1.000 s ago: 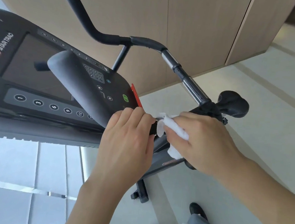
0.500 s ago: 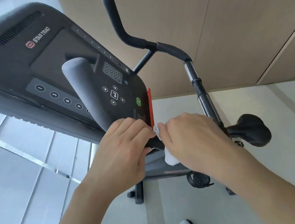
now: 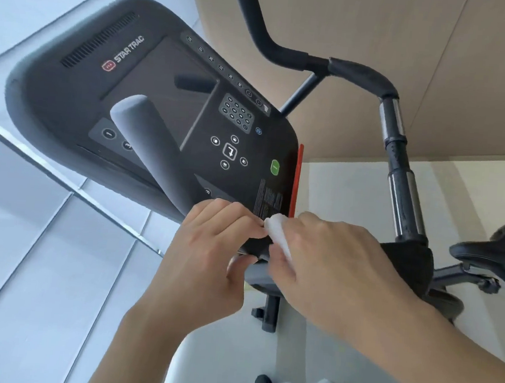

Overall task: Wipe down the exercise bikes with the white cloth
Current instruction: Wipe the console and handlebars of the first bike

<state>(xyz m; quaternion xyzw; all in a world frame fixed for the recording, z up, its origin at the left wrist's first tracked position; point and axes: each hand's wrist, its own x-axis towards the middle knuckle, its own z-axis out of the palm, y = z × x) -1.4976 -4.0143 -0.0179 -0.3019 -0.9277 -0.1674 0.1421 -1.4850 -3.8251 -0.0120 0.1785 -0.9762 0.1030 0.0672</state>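
Wiping the lower right corner of the exercise bike's console [image 3: 162,91] with the white cloth [image 3: 278,233].

The cloth, judged soft, light and easily bunched, is pinched in the curled fingers of the right hand [image 3: 329,271] and pressed against the console edge. The rim beside it is gripped by the left hand [image 3: 209,248], thumb underneath. A wadded hold is best kept, as the glossy panel may be slippery.

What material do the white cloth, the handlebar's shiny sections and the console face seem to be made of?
White cloth: soft fabric or a disposable wipe, matte and bunched; which one is unclear.
Shiny sections: polished metal, probably chromed, with bright reflections.
Console face: dark matte plastic; its screen looks glossier, reflecting a bar.
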